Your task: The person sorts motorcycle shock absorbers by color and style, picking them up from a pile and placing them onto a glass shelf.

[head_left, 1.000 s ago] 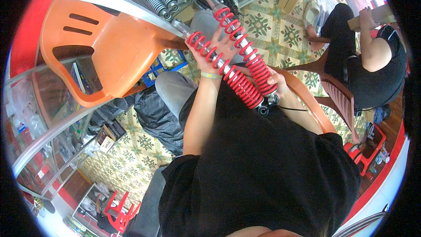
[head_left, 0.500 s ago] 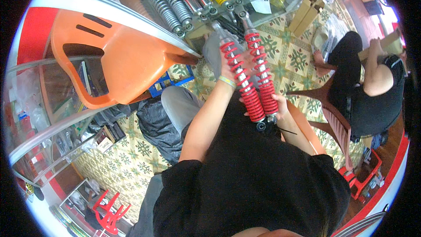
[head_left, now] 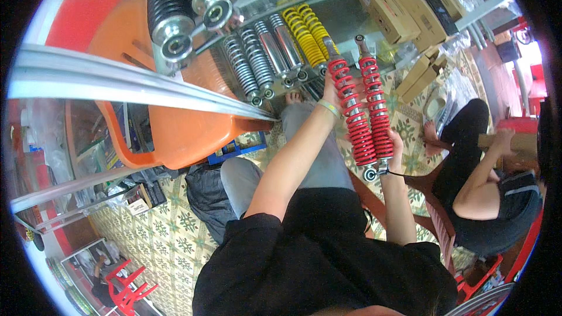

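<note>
Side by side, two red-spring shock absorbers are held out in front of me: a left one [head_left: 353, 111] and a right one [head_left: 375, 102]. Their metal eyes point away from me at the far end and toward me at the near end. My left hand [head_left: 332, 92] wraps round them from the left, near their upper half, its fingers partly hidden behind the springs. Gripping the lower right side is my right hand [head_left: 397, 145], beside the tight coils. A thin dark strap hangs by that wrist.
Yellow shock absorbers [head_left: 305, 34] and chrome ones [head_left: 250, 61] lie on a glass shelf ahead; black-spring ones [head_left: 171, 14] stand nearer. An orange chair [head_left: 187, 134] is at left behind a metal rail [head_left: 140, 90]. Cardboard boxes [head_left: 389, 14] lie far right. Another person [head_left: 492, 193] sits at right.
The view has tipped further ahead, bringing black shock absorbers and more of the shelf into sight. My hands and the red shock absorbers have shifted right in view, my arms more outstretched.
</note>
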Demonstrator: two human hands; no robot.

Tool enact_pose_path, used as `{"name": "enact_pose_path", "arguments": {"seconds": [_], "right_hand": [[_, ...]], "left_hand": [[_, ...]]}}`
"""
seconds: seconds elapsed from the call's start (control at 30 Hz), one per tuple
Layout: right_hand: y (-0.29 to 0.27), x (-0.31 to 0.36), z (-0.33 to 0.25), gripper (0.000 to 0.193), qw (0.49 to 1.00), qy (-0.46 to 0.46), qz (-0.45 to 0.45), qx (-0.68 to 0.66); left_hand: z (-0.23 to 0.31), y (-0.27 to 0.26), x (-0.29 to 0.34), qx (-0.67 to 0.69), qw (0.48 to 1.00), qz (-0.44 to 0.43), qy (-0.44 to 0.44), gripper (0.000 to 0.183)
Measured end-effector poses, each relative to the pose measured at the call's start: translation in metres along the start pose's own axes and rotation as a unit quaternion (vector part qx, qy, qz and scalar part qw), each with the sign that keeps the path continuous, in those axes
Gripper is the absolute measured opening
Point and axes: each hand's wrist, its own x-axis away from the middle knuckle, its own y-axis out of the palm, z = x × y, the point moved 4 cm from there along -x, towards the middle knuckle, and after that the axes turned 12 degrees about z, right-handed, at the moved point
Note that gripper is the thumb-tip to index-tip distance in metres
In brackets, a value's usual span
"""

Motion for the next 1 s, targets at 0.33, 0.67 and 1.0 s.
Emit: {"name": "enact_pose_path", "arguments": {"seconds": [0.33, 0.67, 1.0], "right_hand": [[0.034, -0.056, -0.036, 0.057, 0.996, -0.049, -0.063, -0.048], [0.031, -0.079, -0.075, 0.043, 0.999, -0.03, -0.005, 0.031], [0.044, -0.148, -0.085, 0.039, 0.987, -0.054, -0.034, 0.146]], "left_hand": [[0.064, -0.023, -0.067, -0.076, 0.965, 0.192, 0.162, 0.071], [0.032, -0.003, -0.064, -0.048, 0.975, 0.1, 0.191, 0.05], [0.002, -0.035, -0.029, -0.235, 0.938, 0.18, 0.183, 0.045]]}}
